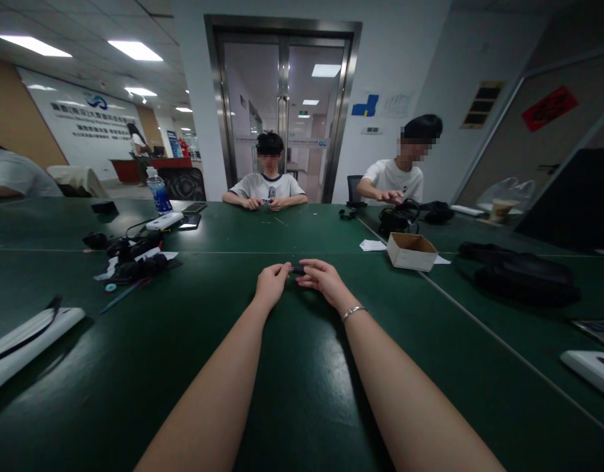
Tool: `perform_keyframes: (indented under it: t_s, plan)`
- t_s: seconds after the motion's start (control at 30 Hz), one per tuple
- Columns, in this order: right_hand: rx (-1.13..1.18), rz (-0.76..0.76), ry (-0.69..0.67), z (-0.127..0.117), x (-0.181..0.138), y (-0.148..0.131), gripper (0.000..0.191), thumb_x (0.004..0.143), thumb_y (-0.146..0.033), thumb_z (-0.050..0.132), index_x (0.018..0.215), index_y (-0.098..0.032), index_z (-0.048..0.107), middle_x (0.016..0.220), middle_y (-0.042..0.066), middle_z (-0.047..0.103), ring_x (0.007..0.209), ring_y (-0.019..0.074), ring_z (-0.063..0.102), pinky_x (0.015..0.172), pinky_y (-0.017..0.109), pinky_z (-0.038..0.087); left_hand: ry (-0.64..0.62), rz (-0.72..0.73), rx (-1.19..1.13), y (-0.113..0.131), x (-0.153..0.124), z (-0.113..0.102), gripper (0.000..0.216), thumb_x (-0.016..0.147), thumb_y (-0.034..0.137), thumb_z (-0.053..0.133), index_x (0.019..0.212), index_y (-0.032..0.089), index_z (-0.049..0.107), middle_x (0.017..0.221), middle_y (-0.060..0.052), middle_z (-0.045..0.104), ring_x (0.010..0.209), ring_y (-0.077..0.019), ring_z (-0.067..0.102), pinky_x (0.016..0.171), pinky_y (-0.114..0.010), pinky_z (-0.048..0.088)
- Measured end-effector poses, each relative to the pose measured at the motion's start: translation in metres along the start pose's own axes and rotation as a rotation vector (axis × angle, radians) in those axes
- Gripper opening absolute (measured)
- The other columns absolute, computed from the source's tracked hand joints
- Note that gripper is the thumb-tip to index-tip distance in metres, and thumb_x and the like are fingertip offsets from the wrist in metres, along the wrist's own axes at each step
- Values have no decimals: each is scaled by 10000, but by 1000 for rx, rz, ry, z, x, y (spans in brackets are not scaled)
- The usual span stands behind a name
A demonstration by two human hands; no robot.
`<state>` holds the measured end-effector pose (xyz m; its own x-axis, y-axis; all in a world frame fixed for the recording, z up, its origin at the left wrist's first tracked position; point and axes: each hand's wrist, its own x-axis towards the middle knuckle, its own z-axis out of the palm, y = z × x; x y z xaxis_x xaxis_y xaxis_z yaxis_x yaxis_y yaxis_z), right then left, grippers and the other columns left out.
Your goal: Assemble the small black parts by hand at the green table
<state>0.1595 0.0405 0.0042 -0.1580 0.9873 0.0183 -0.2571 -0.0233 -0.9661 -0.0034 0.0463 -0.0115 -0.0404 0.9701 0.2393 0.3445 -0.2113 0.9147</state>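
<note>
Over the middle of the green table, both my arms reach forward and my hands meet. A small black stick-shaped object lies level between them, too small to name its kind. My left hand pinches its left end, which looks lighter, with thumb and finger. Around the right end my right hand is closed, its fingers hiding part of the object. A silver bracelet circles my right wrist.
To the left lie dark gear with cables, a blue pen-like stick, a bottle and a white device. To the right are an open box and a black bag. Two people sit across the table.
</note>
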Motion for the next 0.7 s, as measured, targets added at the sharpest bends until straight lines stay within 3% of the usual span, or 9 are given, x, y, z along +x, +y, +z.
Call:
perform_keyframes:
  t_s: [0.3,0.7]
  plan:
    - [25,-16,0,-3,2,3,180,851,-32,569,986,-128,640,850,80,699,673,181,710,624,264,611,19,42,-125,-7,3,2,326,835,410,508,929,158,691,769,-52,656,704,-164,564,613,-252,389]
    - [45,-23,-16,-4,2,3,181,836,-50,630,991,-139,658,835,67,703,672,173,707,597,246,609,54,6,-164,-9,4,3,379,784,514,568,746,149,662,684,-42,639,620,-138,549,604,-246,387]
